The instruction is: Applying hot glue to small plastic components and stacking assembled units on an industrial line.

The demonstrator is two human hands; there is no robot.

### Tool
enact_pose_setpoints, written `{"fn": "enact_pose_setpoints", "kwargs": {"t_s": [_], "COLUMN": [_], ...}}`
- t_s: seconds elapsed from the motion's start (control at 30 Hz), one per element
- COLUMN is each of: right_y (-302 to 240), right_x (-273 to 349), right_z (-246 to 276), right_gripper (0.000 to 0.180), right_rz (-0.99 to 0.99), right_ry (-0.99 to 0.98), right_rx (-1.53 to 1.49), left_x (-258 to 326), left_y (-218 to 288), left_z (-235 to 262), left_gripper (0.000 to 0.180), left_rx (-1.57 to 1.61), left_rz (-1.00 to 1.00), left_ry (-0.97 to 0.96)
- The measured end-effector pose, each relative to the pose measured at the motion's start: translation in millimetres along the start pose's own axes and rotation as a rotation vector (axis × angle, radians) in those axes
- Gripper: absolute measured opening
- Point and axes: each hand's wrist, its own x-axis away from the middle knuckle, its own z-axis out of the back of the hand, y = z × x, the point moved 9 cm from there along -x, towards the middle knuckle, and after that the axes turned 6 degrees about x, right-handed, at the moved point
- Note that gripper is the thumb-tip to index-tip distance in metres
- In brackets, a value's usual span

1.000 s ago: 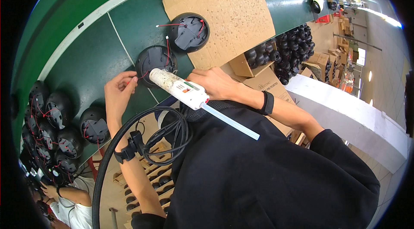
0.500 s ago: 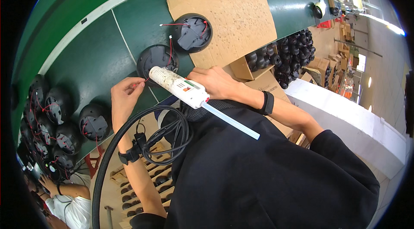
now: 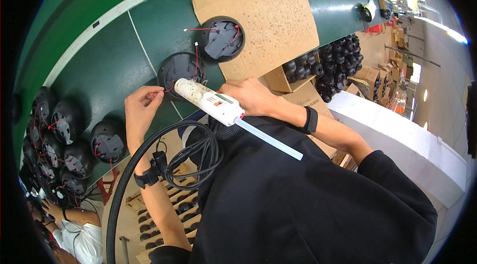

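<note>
My right hand (image 3: 251, 96) is wrapped round a white hot glue gun (image 3: 218, 106), its grip hidden behind the body. A clear bluish glue stick (image 3: 271, 140) juts from the gun's rear toward me. The speckled front end points at a round black housing (image 3: 175, 66) on the green bench, covering part of its near side. Left of that housing, my left hand (image 3: 141, 111) pinches the end of a thin red wire that runs into it. Another red wire with a white plug stands up from the same housing. A second black housing (image 3: 223, 39) with red wires lies just beyond, partly on cardboard.
A cardboard sheet (image 3: 263, 13) covers part of the green bench (image 3: 107, 65). Several wired black housings (image 3: 108, 140) cluster at the left. A thick black cable (image 3: 119, 184) loops past my left forearm. Another person (image 3: 82, 229) works at lower left. Black round parts (image 3: 340, 62) are piled at right.
The glue gun and my right hand have shifted slightly right and toward me. My left hand has moved a little left, still pinching the red wire.
</note>
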Motion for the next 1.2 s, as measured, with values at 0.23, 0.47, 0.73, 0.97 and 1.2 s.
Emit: {"fn": "enact_pose_setpoints", "kwargs": {"t_s": [0.23, 0.47, 0.73, 0.97, 1.2], "right_y": [-4.1, -3.9, -3.4, -4.3, -10.7], "right_x": [1.8, 27.3, 38.3, 35.2, 30.9], "right_z": [11.7, 23.3, 23.7, 23.8, 23.8], "right_gripper": [0.037, 0.039, 0.035, 0.033, 0.031], "right_rz": [0.045, 0.018, -0.09, -0.12, -0.129], "right_ry": [0.027, 0.04, 0.047, 0.067, 0.066], "right_rx": [-0.043, -0.072, -0.084, -0.031, -0.003], "left_x": [-17.5, -60.5, -92.5, -96.7, -94.5], "left_y": [24.4, 81.7, 65.0, 62.1, 60.2], "left_z": [9.4, -45.6, -96.4, -101.2, -97.9], "left_gripper": [0.014, 0.029, 0.024, 0.017, 0.016], "left_rx": [-0.108, -0.38, -0.388, -0.246, -0.213], "left_rz": [-0.076, -0.35, -0.197, -0.178, -0.156], "left_ry": [0.111, -0.188, -0.506, -0.438, -0.442]}}
